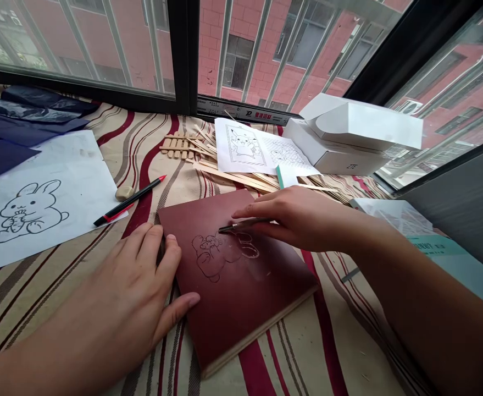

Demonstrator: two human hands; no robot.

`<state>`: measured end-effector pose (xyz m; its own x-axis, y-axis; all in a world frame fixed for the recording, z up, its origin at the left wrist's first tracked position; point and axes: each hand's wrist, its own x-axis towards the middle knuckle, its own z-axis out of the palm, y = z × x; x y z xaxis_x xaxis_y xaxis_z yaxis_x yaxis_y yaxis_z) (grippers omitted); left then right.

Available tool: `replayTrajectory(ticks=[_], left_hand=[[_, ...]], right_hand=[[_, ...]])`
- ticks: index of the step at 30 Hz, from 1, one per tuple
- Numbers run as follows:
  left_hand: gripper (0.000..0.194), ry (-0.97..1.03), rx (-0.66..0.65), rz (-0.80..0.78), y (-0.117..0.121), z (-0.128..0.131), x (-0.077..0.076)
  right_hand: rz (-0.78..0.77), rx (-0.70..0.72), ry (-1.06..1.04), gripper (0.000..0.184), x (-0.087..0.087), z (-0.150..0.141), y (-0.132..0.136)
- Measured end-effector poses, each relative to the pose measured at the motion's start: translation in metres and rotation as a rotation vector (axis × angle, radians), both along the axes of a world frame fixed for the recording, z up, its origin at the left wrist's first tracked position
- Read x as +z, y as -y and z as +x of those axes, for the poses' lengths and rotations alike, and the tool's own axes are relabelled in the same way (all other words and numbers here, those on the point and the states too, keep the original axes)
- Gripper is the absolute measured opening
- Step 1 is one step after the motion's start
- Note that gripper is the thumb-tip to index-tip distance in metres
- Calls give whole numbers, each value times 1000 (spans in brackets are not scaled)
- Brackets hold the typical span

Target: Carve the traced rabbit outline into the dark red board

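A dark red carving board (241, 286) lies on the striped cloth, with a rabbit outline cut into its top. My right hand (303, 217) is closed on a thin metal carving tool (241, 225), whose tip rests on the upper edge of the outline. My left hand (138, 291) lies flat and spread on the cloth against the board's left edge, thumb touching the edge, holding nothing.
A rabbit drawing on white paper (35, 206) lies at the left with a red-and-black pencil (129, 201) and an eraser (124, 192) beside it. Dark carbon sheets (18, 121) sit at the far left. Wooden sticks (200, 151), printed drawings (257, 148) and white boxes (348, 137) lie behind the board by the window.
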<state>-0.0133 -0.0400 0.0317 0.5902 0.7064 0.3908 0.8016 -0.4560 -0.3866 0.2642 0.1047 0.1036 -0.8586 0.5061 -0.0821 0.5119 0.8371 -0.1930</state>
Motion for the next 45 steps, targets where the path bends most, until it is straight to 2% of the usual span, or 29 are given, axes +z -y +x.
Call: replayTrajectory(ticks=[3, 8, 14, 17, 21, 26, 29, 34, 37, 45], left_hand=[[63, 3, 11, -3, 0, 0, 0], [63, -1, 5, -15, -1, 0, 1], [59, 8, 33, -12, 1, 5, 0], [56, 20, 44, -22, 2, 7, -1], [55, 15, 43, -20, 1, 8, 0], [55, 18, 36, -26, 2, 6, 0], [56, 19, 39, -26, 4, 4, -2], [60, 28, 81, -55, 5, 2, -6], [61, 34, 68, -42, 5, 3, -5], [60, 18, 27, -47, 3, 4, 1]], right_hand=[[113, 15, 61, 36, 5, -1, 5], [162, 43, 139, 38, 13, -2, 11], [301, 26, 320, 54, 18, -12, 23], [347, 33, 366, 54, 19, -18, 30], [348, 94, 365, 51, 20, -19, 32], [365, 48, 356, 48, 17, -16, 25], [373, 76, 346, 47, 16, -14, 22], [429, 115, 238, 36, 16, -13, 27], [437, 137, 214, 40, 15, -15, 31], [393, 88, 326, 44, 15, -10, 26]])
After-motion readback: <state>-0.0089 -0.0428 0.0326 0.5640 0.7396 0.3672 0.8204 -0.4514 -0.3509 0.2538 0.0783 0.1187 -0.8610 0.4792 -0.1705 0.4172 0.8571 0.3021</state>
